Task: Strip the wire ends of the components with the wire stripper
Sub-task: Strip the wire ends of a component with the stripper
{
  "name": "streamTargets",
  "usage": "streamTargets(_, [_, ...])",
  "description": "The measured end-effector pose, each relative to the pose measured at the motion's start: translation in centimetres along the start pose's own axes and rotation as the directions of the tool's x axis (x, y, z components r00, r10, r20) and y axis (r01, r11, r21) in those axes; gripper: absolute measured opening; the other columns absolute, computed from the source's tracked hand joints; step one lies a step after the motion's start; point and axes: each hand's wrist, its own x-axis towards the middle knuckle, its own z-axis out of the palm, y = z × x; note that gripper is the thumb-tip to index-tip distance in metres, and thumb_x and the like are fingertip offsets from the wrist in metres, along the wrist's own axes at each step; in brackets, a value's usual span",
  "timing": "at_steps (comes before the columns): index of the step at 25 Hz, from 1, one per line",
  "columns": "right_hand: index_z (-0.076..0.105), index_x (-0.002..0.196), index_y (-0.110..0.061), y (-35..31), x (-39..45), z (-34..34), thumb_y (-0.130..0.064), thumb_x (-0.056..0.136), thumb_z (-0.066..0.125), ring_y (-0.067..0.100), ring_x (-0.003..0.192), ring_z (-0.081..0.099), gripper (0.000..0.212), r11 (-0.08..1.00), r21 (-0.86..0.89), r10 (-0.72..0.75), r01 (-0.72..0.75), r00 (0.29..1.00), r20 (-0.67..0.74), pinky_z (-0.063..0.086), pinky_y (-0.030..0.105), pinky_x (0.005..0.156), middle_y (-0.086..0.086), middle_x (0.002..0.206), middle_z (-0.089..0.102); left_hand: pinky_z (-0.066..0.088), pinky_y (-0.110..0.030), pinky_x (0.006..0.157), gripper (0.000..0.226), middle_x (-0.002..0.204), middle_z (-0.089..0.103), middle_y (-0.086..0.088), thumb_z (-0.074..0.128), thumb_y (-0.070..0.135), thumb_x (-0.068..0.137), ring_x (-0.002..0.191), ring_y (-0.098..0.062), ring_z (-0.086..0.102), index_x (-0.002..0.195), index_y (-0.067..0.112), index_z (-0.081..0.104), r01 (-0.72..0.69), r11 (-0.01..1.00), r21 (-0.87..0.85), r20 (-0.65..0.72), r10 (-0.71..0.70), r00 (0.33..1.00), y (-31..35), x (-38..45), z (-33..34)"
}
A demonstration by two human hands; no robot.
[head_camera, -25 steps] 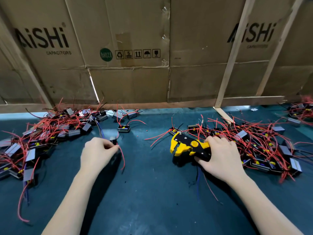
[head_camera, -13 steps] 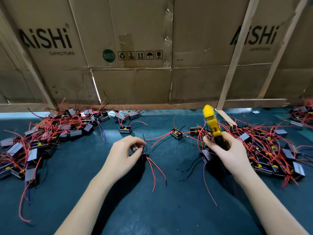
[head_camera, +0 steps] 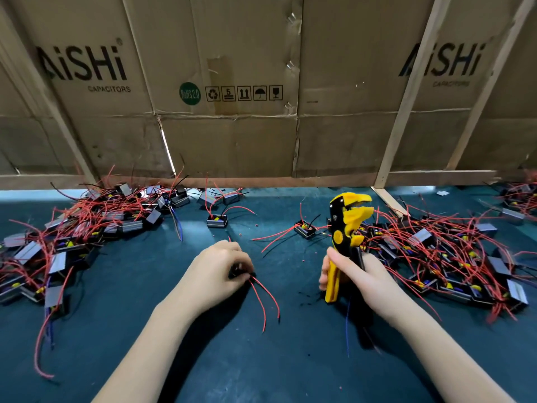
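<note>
Holding the wire stripper (head_camera: 347, 228) upright right of centre, the right hand (head_camera: 356, 274) grips its handles; the left hand (head_camera: 220, 269) pinches a component (head_camera: 242, 273) at centre. Seat one red wire (head_camera: 267, 298) squarely between the stripper's open jaws before squeezing.

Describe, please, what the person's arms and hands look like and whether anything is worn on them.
Both forearms are bare to the frame's lower edge: no sleeves show. The left hand and right hand wear no gloves, and no rings, watch or wristband are visible. No markings appear on either.

Assembly workshop: component piles (head_camera: 453, 257), cardboard (head_camera: 232, 141).
</note>
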Motion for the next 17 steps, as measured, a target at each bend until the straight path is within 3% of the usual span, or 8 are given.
streamTargets(2, [0.065, 0.079, -0.007, 0.3, 0.5, -0.5, -0.057, 0.077, 0.067, 0.033, 0.077, 0.07, 0.05, 0.99, -0.125, -0.088, 0.07, 0.985, -0.145, 0.058, 0.045, 0.076, 0.012, 0.075, 0.071, 0.048, -0.033, 0.075, 0.009, 0.081, 0.061, 0.008, 0.076, 0.02, 0.08, 0.08, -0.011, 0.055, 0.088, 0.024, 0.075, 0.017, 1.0, -0.006, -0.02, -0.017, 1.0, 0.0, 0.0, -0.2])
streamTargets(5, [0.063, 0.077, -0.018, 1.3, 0.9, -1.4, -0.045, 0.087, 0.064, 0.017, 0.074, 0.065, 0.029, 0.901, -0.414, -0.267, 0.126, 0.915, -0.304, 0.049, 0.031, 0.078, 0.0, 0.073, 0.068, 0.047, -0.029, 0.072, 0.008, 0.082, 0.06, 0.007, 0.076, 0.022, 0.08, 0.073, -0.008, 0.054, 0.087, 0.027, 0.077, 0.046, 0.999, 0.004, -0.005, -0.046, 0.999, -0.3, -0.1, -0.4])
streamTargets(9, [0.059, 0.08, -0.025, 1.6, 0.8, -1.4, -0.048, 0.086, 0.063, 0.009, 0.071, 0.06, 0.024, 0.761, -0.625, -0.394, 0.174, 0.889, -0.232, 0.045, 0.024, 0.071, -0.012, 0.073, 0.065, 0.048, -0.032, 0.071, 0.003, 0.078, 0.06, 0.007, 0.077, 0.023, 0.079, 0.071, -0.011, 0.054, 0.08, 0.025, 0.075, 0.104, 0.994, -0.044, -0.052, -0.106, 0.993, -0.2, -0.1, -0.2])
streamTargets(11, [0.062, 0.08, -0.022, 1.3, 0.6, -1.1, -0.053, 0.084, 0.062, 0.014, 0.071, 0.061, 0.031, 0.82, -0.528, -0.368, 0.22, 0.91, -0.192, 0.047, 0.029, 0.074, -0.007, 0.075, 0.068, 0.047, -0.028, 0.068, 0.004, 0.073, 0.062, 0.01, 0.077, 0.024, 0.079, 0.066, -0.006, 0.054, 0.077, 0.025, 0.074, 0.161, 0.98, -0.117, -0.142, -0.177, 0.974, 0.2, -0.1, 0.0])
streamTargets(14, [0.068, 0.088, -0.011, 0.4, 0.0, -0.4, -0.042, 0.083, 0.064, 0.024, 0.084, 0.068, 0.032, 0.963, -0.182, -0.22, 0.202, 0.972, -0.088, 0.052, 0.05, 0.083, 0.009, 0.085, 0.073, 0.041, -0.013, 0.058, 0.009, 0.061, 0.065, 0.017, 0.077, 0.021, 0.079, 0.053, -0.002, 0.053, 0.073, 0.026, 0.073, 0.197, 0.946, -0.256, -0.205, -0.252, 0.946, 0.8, 0.0, 0.0])
streamTargets(17, [0.068, 0.095, -0.007, 0.1, -0.2, -0.1, -0.042, 0.078, 0.066, 0.027, 0.091, 0.071, 0.039, 0.982, -0.112, -0.154, 0.151, 0.988, -0.015, 0.053, 0.054, 0.089, 0.011, 0.091, 0.073, 0.047, -0.026, 0.059, 0.021, 0.056, 0.063, 0.011, 0.074, 0.026, 0.083, 0.05, -0.01, 0.053, 0.064, 0.021, 0.068, 0.222, 0.922, -0.318, -0.269, -0.312, 0.911, 1.1, 0.1, -0.6])
